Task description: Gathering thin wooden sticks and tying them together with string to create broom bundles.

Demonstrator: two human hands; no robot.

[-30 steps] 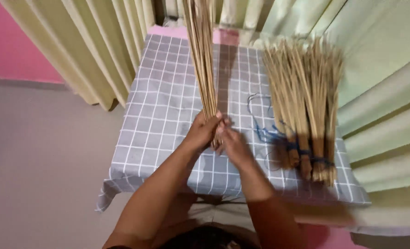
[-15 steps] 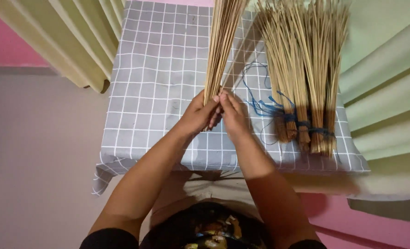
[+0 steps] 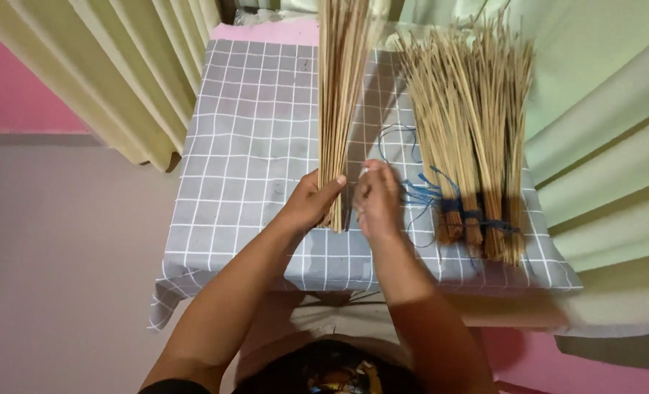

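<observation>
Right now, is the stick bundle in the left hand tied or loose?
Loose, as far as visible: the stick bundle shows no binding, only the left hand gripping it, unlike the tied bundles with blue string.

Both forearms extend forward from the bottom of the view, bare to the elbow, and converge toward the bundle of sticks. The left hand is closed around the lower end of that bundle, thumb lying across its front and fingers wrapped behind, wrist roughly straight. The right hand sits just to the right of the bundle's lower end, apart from it, back of hand upward, fingers loosely curled and slightly blurred, so whether they pinch anything cannot be told.
</observation>
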